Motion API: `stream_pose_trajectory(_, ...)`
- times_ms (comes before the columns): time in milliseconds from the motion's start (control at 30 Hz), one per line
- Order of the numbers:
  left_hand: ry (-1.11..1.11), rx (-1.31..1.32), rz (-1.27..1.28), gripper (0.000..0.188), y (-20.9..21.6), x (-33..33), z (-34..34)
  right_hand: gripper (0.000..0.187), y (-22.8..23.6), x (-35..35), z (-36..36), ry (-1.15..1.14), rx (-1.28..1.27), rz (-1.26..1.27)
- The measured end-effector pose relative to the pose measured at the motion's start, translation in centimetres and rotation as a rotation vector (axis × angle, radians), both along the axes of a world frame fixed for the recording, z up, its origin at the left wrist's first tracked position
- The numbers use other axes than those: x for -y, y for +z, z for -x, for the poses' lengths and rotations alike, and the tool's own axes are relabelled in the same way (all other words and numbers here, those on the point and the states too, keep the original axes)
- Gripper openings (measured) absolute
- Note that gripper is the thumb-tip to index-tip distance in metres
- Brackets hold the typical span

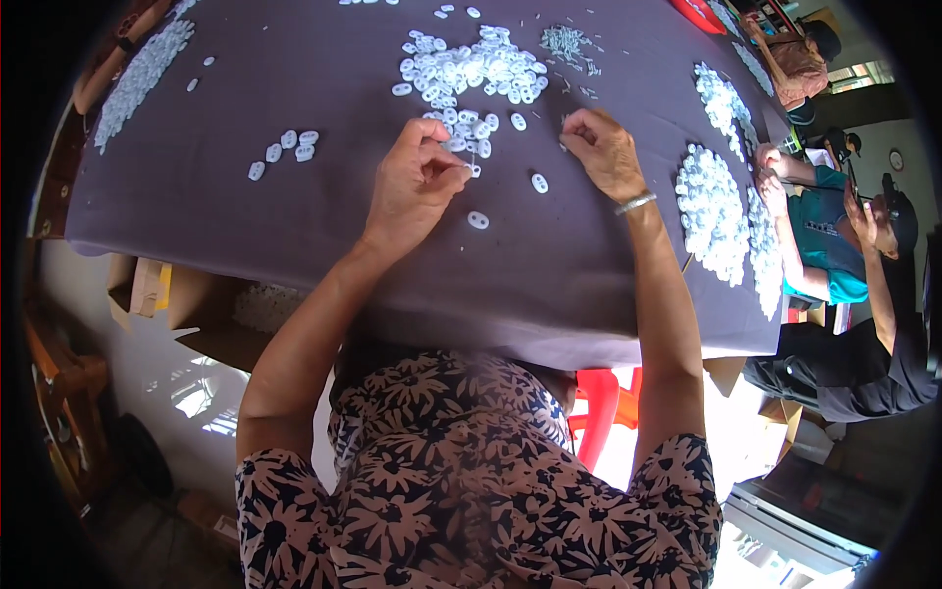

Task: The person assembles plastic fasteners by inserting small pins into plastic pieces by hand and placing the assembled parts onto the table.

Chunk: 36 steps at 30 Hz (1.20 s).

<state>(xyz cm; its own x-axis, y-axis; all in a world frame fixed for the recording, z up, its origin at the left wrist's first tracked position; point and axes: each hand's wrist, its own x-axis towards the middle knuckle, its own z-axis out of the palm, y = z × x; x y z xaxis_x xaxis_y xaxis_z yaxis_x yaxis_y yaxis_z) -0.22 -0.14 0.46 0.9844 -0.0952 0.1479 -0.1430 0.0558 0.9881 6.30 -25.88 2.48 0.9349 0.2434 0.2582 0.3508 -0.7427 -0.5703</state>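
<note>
My left hand [416, 185] is closed in a pinch at the middle of the table. A small white plastic piece [475, 171] with a thin pin standing up from it shows at its fingertips. Off to the right, my right hand [604, 157] is also pinched, and what lies between its fingers is too small to make out. Just beyond my left hand spreads a heap of white oval two-holed plastic pieces [471, 74]. Single oval pieces lie between and in front of my hands, one [478, 220] nearest me. Past my right hand is a small pile of thin metal pins [565, 41].
A dark cloth covers the table [324, 226]. Several oval pieces [276, 152] form a small group at left. Larger white heaps [711, 211] line the right edge, another [145, 83] the far left. Other people sit around; a red container [699, 14] stands at the far right.
</note>
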Motion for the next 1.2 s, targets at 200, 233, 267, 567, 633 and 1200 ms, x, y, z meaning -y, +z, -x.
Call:
stream_pose_trajectory(200,-0.026,-0.043,0.014,0.032,0.4,0.0,-0.1,0.008,0.7,2.3,2.1,-0.074,-0.153,-0.321)
stream_pose_trajectory(233,-0.018,-0.055,0.025,0.032,0.5,0.1,-0.1,0.008,0.5,2.3,2.0,-0.081,-0.176,-0.604)
stream_pose_trajectory(267,-0.022,-0.055,0.023,0.032,0.5,0.1,-0.1,0.007,0.4,2.3,1.7,-0.1,-0.144,-0.593)
stream_pose_trajectory(567,-0.015,-0.042,-0.014,0.033,0.2,0.1,-0.1,0.013,1.8,-2.5,-0.2,0.021,-0.068,-0.054)
stream_pose_trajectory(633,-0.017,-0.027,0.021,0.032,0.2,0.3,-0.1,0.014,0.8,-3.1,-1.3,0.058,-0.071,-0.072)
stream_pose_trajectory(1200,-0.004,-0.047,-0.019,0.031,0.7,0.3,0.0,0.011,1.9,3.3,2.7,0.026,-0.282,-0.198)
